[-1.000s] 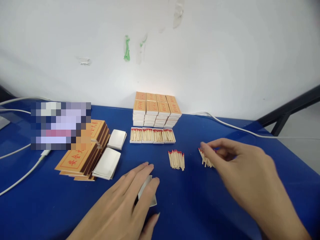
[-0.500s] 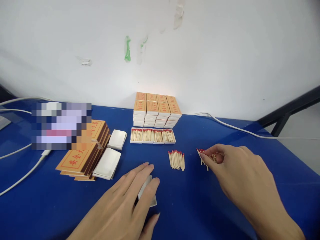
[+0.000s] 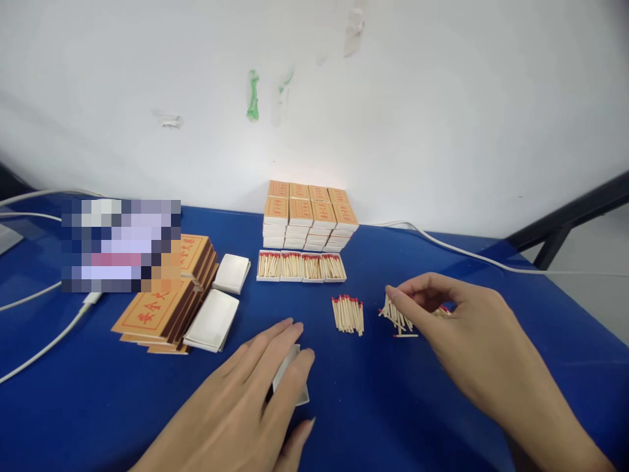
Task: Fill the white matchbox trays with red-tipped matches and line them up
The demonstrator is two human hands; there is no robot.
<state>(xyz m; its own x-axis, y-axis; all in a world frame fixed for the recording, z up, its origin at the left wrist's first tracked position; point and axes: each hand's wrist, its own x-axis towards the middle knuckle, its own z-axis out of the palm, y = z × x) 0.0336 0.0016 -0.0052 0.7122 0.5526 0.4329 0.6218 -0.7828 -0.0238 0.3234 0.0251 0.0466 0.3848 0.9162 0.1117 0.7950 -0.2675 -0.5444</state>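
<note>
My left hand (image 3: 246, 387) lies with its fingers stretched out over a small white matchbox tray (image 3: 289, 377), which it partly hides. At the right, my right hand (image 3: 457, 334) has its thumb and fingertips closed around a loose bunch of red-headed matches (image 3: 400, 318). One match lies crosswise below that bunch, and more red heads show behind the fingers. Between the hands sits a neat pile of matches (image 3: 348, 316) on the blue table. Farther back, several white trays filled with matches (image 3: 301, 267) stand in a row.
Stacked orange matchboxes (image 3: 310, 213) stand against the wall behind the filled trays. To the left are piles of flat orange matchbox covers (image 3: 152, 311) and white trays (image 3: 212, 321). A blurred-out device (image 3: 122, 246) with a white cable (image 3: 54, 354) lies beyond them.
My right hand has shifted slightly and its fingertips have moved left and up. The matches there are jumbled differently, with one now lying crosswise. My left hand stays in place.
</note>
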